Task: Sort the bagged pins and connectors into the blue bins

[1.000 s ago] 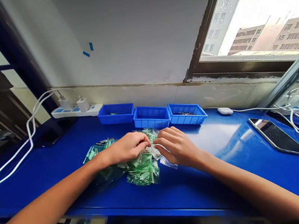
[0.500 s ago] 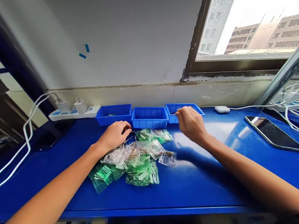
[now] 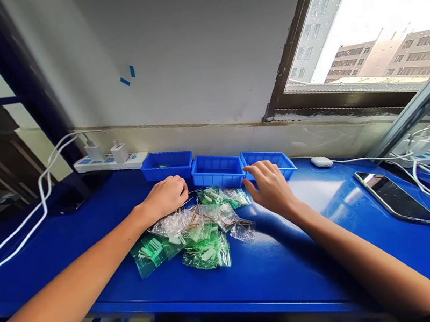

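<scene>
My left hand (image 3: 165,196) rests at the back left of a pile of small plastic bags, its fingers curled down among thin loose pieces like screws. Whatever is between those fingers is hidden. The pile mixes green-tinted bags (image 3: 202,252) with white parts inside and clear bags (image 3: 172,225) with brass-coloured and silvery pins or screws. My right hand (image 3: 271,186) hovers by the front of the right blue bin (image 3: 287,167), thumb apart from the fingers, with nothing seen in it. The middle blue bin (image 3: 218,178) and the left blue bin (image 3: 167,169) stand beside it in a row.
A power strip (image 3: 137,160) with white chargers and cables lies along the wall at left. A dark phone (image 3: 67,204) is near it. On the right are a white earbud case (image 3: 322,161), another phone (image 3: 398,198), tangled white cables and a slanted metal post (image 3: 413,102).
My right hand has opened from a closed pinch at the right bin and moved slightly left and down. The left hand stays curled at the pile. The view has shifted a little.
</scene>
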`<state>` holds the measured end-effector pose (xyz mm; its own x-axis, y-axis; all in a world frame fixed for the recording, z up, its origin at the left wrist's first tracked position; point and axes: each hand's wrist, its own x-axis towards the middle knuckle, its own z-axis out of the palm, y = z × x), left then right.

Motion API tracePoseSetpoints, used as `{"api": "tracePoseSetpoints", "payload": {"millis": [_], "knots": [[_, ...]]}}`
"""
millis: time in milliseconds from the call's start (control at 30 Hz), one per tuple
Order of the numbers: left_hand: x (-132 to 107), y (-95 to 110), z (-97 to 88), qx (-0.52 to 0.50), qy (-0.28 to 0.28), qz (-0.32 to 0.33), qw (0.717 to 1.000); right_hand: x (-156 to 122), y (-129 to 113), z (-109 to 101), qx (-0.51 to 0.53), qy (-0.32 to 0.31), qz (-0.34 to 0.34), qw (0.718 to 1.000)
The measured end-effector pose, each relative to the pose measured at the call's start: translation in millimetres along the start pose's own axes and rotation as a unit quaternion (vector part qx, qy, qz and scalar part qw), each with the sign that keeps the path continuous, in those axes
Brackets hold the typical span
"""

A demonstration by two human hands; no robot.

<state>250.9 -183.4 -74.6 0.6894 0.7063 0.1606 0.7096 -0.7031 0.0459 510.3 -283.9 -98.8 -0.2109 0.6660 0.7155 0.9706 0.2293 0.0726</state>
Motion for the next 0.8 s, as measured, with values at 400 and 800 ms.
{"api": "tracePoseSetpoints", "payload": {"millis": [400,800], "knots": [[1.6,3.8,3.1,0.022,0.0,-0.013,1.0,-3.2,-26.4,0.0,0.084,-0.037,-0.064,0.994],[-35.5,68.3,-21.4,-0.14,0.018,0.102,0.985,-6.1,-55.8,-12.3,0.172,0.022,-0.13,0.976]]}}
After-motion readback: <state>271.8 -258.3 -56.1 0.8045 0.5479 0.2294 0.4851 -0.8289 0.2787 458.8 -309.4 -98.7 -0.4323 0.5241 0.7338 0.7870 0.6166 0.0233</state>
